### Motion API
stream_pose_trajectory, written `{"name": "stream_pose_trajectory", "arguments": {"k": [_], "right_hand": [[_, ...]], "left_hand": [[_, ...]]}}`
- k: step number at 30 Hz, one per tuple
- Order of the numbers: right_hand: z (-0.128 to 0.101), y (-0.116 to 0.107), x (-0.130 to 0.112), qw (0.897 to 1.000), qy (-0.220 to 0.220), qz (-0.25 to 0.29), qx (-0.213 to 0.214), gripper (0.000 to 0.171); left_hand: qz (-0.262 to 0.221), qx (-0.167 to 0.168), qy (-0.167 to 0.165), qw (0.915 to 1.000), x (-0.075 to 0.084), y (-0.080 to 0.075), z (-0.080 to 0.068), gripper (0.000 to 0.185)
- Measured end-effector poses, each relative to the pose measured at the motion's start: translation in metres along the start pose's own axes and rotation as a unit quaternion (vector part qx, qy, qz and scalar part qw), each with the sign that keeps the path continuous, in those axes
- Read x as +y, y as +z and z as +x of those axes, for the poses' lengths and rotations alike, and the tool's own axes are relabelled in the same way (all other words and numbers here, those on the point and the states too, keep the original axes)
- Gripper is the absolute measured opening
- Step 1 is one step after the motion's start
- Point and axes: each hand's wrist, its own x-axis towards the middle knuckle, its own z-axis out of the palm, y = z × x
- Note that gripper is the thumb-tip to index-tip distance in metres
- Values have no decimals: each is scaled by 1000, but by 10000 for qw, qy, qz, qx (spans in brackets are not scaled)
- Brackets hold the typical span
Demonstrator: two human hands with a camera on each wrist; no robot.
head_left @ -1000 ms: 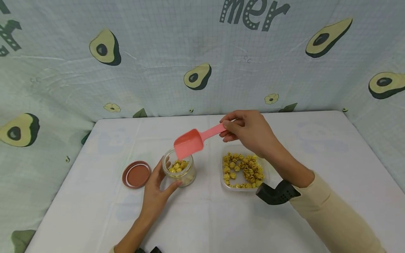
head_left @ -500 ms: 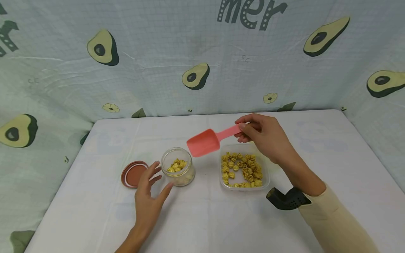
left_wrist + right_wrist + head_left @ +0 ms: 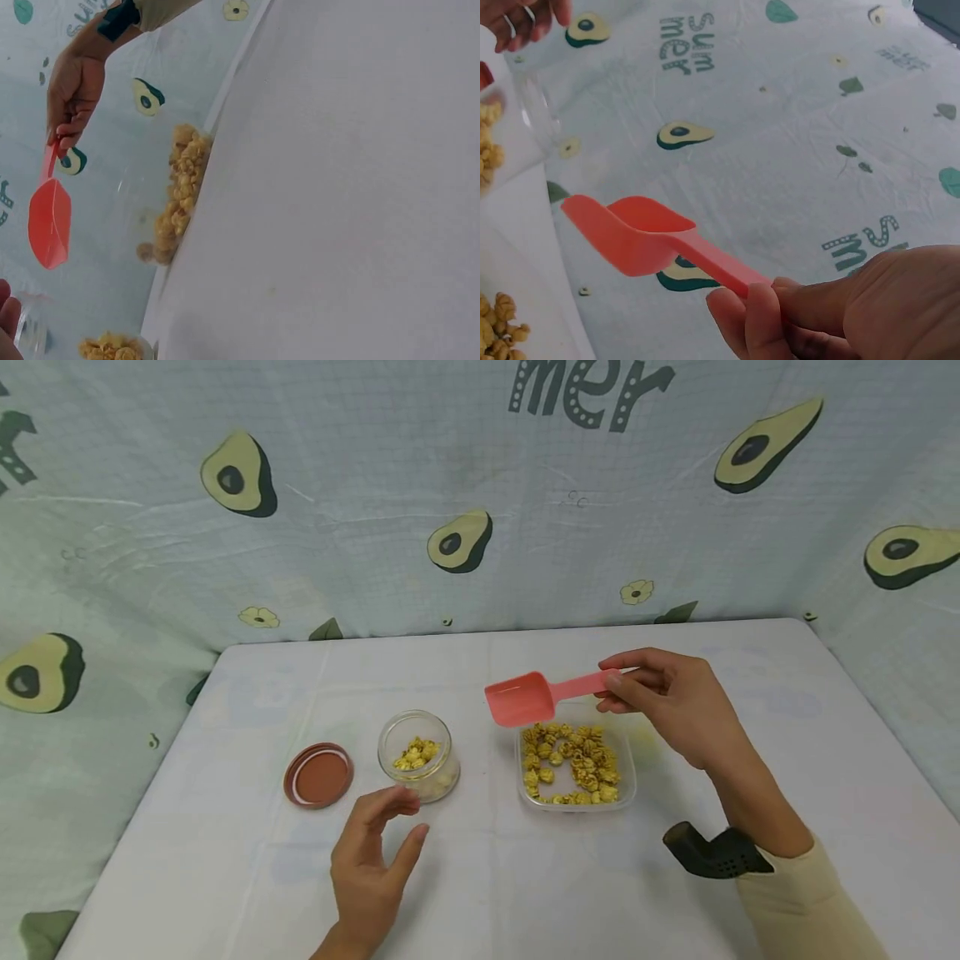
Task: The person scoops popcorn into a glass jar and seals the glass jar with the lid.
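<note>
My right hand [image 3: 686,706] pinches the handle of a pink scoop [image 3: 521,700] between thumb and fingers. The scoop is held above the far left side of a clear plastic container [image 3: 630,785] of yellow popcorn [image 3: 592,764]; its bowl looks empty in the right wrist view. My left hand [image 3: 371,864] holds nothing, its fingers loosely bent just in front of a lidless glass jar [image 3: 442,777]. Whether a fingertip touches the jar, I cannot tell. Some popcorn [image 3: 417,753] lies inside the jar.
A reddish-brown round lid [image 3: 321,777] lies on the white-covered table [image 3: 525,893], left of the jar. Behind the table hangs a pale cloth [image 3: 360,527] printed with avocados. A black wrist device [image 3: 716,852] sits on the right forearm.
My left hand has let go of the jar and drawn back toward the near edge. The right hand has carried the scoop rightward, from over the jar to above the plastic container.
</note>
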Motion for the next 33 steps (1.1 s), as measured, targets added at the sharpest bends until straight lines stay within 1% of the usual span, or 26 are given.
{"name": "stream_pose_trajectory", "arguments": {"k": [2, 3, 5, 7, 9, 11, 13, 15, 20, 23, 25, 29, 33], "right_hand": [[-3, -3, 4, 9999, -67, -72, 90, 33], [-5, -5, 6, 9998, -100, -128, 152, 33], [-7, -7, 11, 9993, -153, -229, 271, 34], [-10, -9, 15, 9984, -159, -355, 408, 34], [-13, -11, 19, 9975, -70, -457, 526, 35], [-15, -13, 23, 9969, 76, -489, 615, 36], [-16, -15, 26, 9964, 217, -458, 673, 38], [-17, -17, 29, 9959, 280, -451, 732, 39], [-19, -21, 33, 9935, 171, -538, 993, 35], [-20, -23, 34, 9912, 116, -640, 1157, 31], [-20, -22, 34, 9895, 30, -771, 1222, 29], [-22, -20, 33, 9826, -486, -1147, 1378, 23], [-21, -16, 34, 9704, -1152, -1412, 1583, 21]], "left_hand": [[13, -300, -96, 9995, 4, 6, 3, 37], [32, -454, -196, 9988, 4, 9, 3, 39], [187, -782, -545, 9953, 0, 12, 0, 46], [411, -1113, -960, 9883, -7, 15, -5, 57], [648, -1394, -1256, 9801, -14, 19, -9, 63], [778, -1602, -1455, 9732, -18, 24, -10, 67], [840, -1741, -1591, 9682, -22, 29, -10, 69], [822, -1833, -1732, 9642, -26, 34, -10, 71], [574, -1882, -2163, 9563, -35, 46, -10, 77], [517, -1857, -2348, 9527, -36, 52, -7, 79], [456, -1817, -2508, 9497, -34, 56, -3, 78], [289, -1746, -2841, 9423, -26, 61, 8, 73], [270, -1816, -2939, 9381, -22, 63, 12, 73]]}}
